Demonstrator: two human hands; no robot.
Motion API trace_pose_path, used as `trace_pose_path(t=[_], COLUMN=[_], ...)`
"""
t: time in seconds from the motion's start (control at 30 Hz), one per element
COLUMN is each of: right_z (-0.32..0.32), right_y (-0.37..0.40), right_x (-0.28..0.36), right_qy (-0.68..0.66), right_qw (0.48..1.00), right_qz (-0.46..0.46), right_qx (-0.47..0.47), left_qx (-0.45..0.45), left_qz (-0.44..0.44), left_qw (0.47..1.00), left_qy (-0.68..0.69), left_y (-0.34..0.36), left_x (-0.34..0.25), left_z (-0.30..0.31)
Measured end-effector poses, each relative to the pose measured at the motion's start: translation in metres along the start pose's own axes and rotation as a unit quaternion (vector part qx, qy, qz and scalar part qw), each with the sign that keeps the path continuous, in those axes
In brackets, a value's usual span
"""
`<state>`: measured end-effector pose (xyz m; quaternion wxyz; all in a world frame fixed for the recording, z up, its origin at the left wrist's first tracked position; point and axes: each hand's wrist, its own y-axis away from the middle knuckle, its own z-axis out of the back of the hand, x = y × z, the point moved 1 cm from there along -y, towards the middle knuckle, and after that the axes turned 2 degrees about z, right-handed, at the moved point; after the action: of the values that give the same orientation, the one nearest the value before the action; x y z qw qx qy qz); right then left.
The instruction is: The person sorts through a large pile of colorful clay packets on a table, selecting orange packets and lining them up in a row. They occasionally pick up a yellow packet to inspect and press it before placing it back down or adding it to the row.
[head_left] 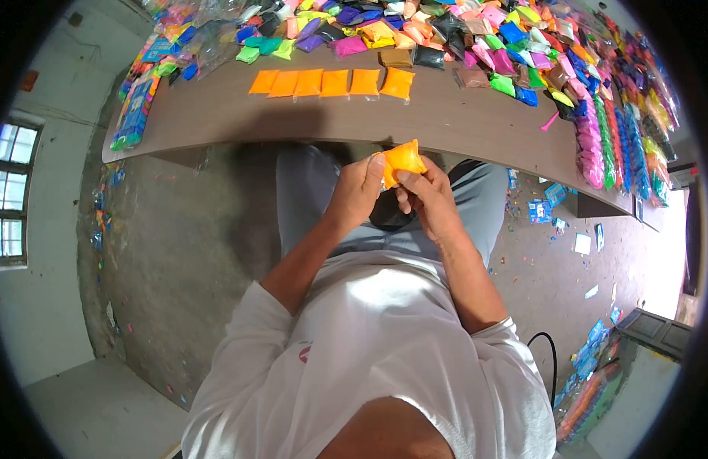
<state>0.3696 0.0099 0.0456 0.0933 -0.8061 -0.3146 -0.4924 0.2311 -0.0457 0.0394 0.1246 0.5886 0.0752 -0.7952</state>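
Both of my hands hold an orange packet [405, 157] just off the table's front edge, above my lap. My left hand [360, 190] grips its left side, thumb on top. On its lower right side, my right hand [430, 196] pinches it between thumb and fingers. Whether it is one packet or two overlapping ones, I cannot tell. Beyond my hands, several flat orange packets [335, 83] lie side by side in a row on the brown table [354, 122].
A big heap of packets in many colours [515, 34] covers the table's far side. Strips of pink packets [590, 145] and other colours hang near the right edge. Blue printed packs [134, 115] lie at the left end. Scraps litter the floor [553, 260].
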Motion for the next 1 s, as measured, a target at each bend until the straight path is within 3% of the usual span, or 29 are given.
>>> trace_pose_path(t=[0.1, 0.23, 0.3, 0.33, 0.4, 0.5, 0.63, 0.7, 0.83, 0.93, 1.0], right_z=[-0.001, 0.007, 0.006, 0.003, 0.001, 0.013, 0.016, 0.015, 0.016, 0.021, 0.021], right_y=[-0.002, -0.004, 0.0, 0.002, 0.006, -0.004, -0.001, 0.001, -0.002, -0.005, -0.002], right_x=[-0.006, -0.012, -0.004, 0.0, 0.007, -0.004, 0.003, 0.009, 0.007, -0.001, 0.006], right_qy=[0.09, 0.012, 0.0, -0.001, 0.159, 0.228, 0.218, 0.139, 0.216, 0.161, 0.103], right_qw=[0.995, 0.997, 0.999, 0.999, 0.985, 0.97, 0.974, 0.99, 0.975, 0.985, 0.994], right_qz=[-0.002, 0.058, -0.015, -0.015, 0.015, 0.06, 0.061, 0.025, 0.01, 0.045, -0.007], right_qx=[-0.031, 0.042, -0.043, -0.042, -0.058, -0.052, -0.026, -0.019, -0.047, -0.03, -0.028], left_qx=[-0.015, -0.024, -0.029, -0.03, -0.006, -0.001, -0.001, -0.01, -0.008, 0.002, -0.009], left_qz=[-0.046, 0.01, -0.013, -0.013, 0.035, -0.006, -0.032, -0.008, -0.019, -0.024, -0.063], left_qw=[0.999, 1.0, 0.999, 0.999, 0.999, 0.999, 0.999, 1.0, 1.0, 0.997, 0.996], left_qy=[-0.012, 0.01, -0.032, -0.032, -0.015, -0.032, -0.038, -0.01, -0.022, -0.073, -0.062], left_y=[-0.003, -0.001, -0.002, -0.001, 0.002, 0.005, 0.004, 0.004, 0.003, 0.004, 0.004], left_x=[0.005, 0.006, 0.006, 0.006, 0.002, -0.006, -0.001, -0.002, 0.0, 0.0, 0.006], left_z=[-0.006, -0.001, 0.003, 0.003, 0.002, 0.0, 0.0, 0.001, 0.0, 0.001, 0.0])
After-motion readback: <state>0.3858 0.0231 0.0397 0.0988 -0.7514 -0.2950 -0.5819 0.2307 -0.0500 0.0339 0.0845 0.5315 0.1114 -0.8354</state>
